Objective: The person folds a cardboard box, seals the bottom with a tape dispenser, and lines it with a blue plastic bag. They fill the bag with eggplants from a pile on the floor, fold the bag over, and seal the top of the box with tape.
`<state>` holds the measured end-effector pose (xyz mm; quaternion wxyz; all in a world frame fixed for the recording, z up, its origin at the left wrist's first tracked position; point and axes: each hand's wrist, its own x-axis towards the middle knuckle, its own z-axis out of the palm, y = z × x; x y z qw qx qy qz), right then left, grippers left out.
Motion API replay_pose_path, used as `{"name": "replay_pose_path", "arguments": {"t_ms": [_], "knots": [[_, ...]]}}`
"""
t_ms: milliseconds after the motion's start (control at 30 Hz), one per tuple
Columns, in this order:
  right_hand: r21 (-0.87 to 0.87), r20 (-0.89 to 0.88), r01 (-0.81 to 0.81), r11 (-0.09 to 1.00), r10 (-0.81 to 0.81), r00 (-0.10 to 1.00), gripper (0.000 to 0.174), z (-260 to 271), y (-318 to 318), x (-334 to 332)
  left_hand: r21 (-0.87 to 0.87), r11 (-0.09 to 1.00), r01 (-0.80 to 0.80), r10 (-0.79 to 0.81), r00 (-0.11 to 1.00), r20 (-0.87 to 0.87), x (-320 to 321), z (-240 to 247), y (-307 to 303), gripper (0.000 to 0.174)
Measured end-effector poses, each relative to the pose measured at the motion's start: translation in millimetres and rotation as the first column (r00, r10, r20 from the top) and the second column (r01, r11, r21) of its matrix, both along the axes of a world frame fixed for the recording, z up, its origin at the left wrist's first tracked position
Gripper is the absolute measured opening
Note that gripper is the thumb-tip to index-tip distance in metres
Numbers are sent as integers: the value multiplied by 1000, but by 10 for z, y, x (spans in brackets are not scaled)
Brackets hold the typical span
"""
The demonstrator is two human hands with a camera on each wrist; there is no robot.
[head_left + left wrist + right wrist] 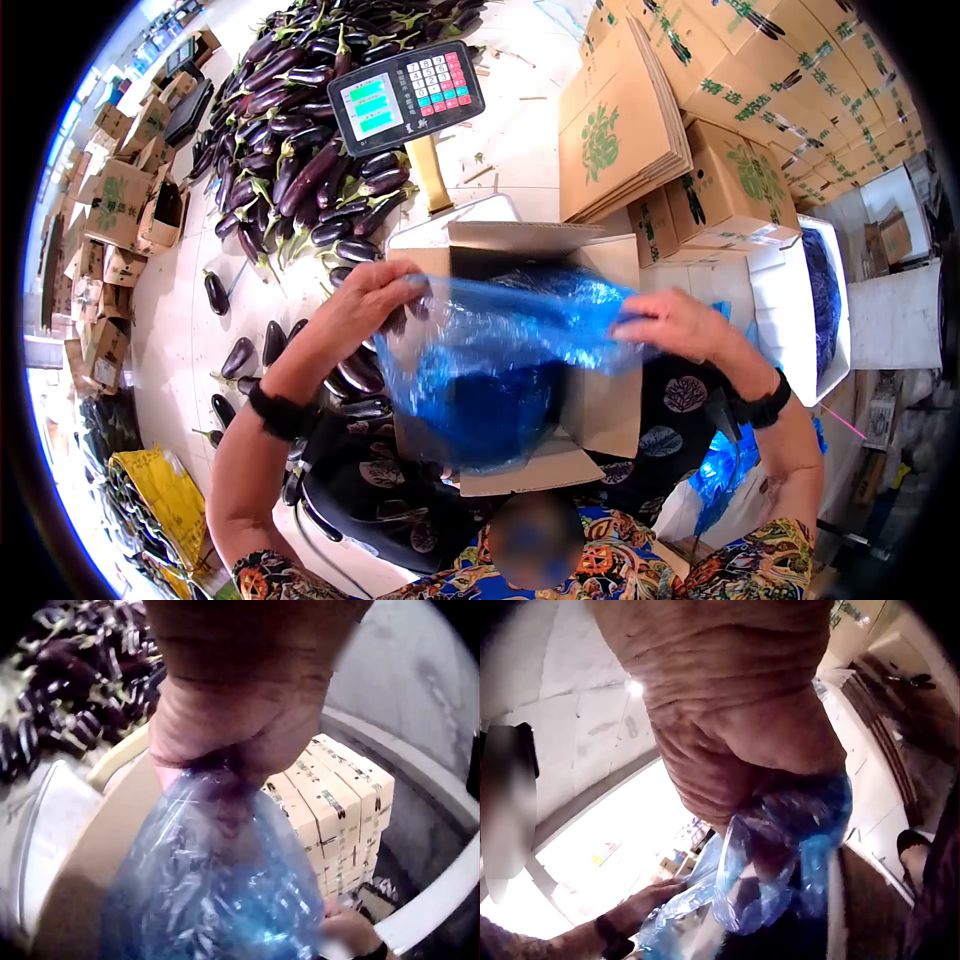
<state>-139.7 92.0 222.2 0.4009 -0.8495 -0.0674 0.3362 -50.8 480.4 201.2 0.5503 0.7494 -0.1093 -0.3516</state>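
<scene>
Between the two hands, the blue plastic bag (480, 370) stretches and sags over the cardboard box (612, 400)! Left hand (375, 295) pinches one end of its rim, right hand (680, 322) grips the other.

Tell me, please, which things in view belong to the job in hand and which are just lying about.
Belonging:
blue bag, held by left hand and right hand
open carton
probably eggplants and scale

Apparently lying about:
flattened cartons
yellow sack
</scene>
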Motion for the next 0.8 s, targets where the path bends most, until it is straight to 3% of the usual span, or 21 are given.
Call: {"name": "replay_pose_path", "arguments": {"t_ms": [67, 200, 300, 433, 533, 567, 667, 700, 800], "knots": [[8, -19, 104, 995, -104, 994, 24, -58, -148, 141, 1, 998, -57, 56, 989, 139, 126, -156, -92, 21], [239, -223, 279, 930, -227, 948, 25, 91, -300, 247, -8, 985, -174, 169, 943, 285, 442, -347, -209, 20], [329, -279, 356, 875, -271, 921, 24, 13, -486, 392, -128, 953, -273, 300, 902, 311, 687, -519, -220, 18], [473, -269, 485, 736, -404, 874, 15, -300, -615, 676, -113, 948, -298, 318, 874, 367, 932, -791, -200, 17], [619, -250, 554, 557, -529, 811, 14, -431, -562, 845, -169, 921, -351, 389, 857, 339, 1099, -968, -203, 16], [595, -239, 562, 575, -541, 806, 13, -446, -534, 906, -166, 908, -384, 418, 845, 333, 1132, -1014, -201, 16], [560, -337, 615, 554, -526, 781, 13, -674, -546, 1001, 14, 933, -359, 285, 765, 578, 1207, -1166, -124, 17], [545, -379, 670, 504, -564, 733, 12, -727, -555, 1007, 66, 939, -336, 233, 768, 596, 1210, -1240, -60, 20], [381, -313, 622, 684, -537, 783, 9, -1014, -759, 988, 348, 899, -266, 28, 828, 561, 1183, -1434, 117, 23]]}}
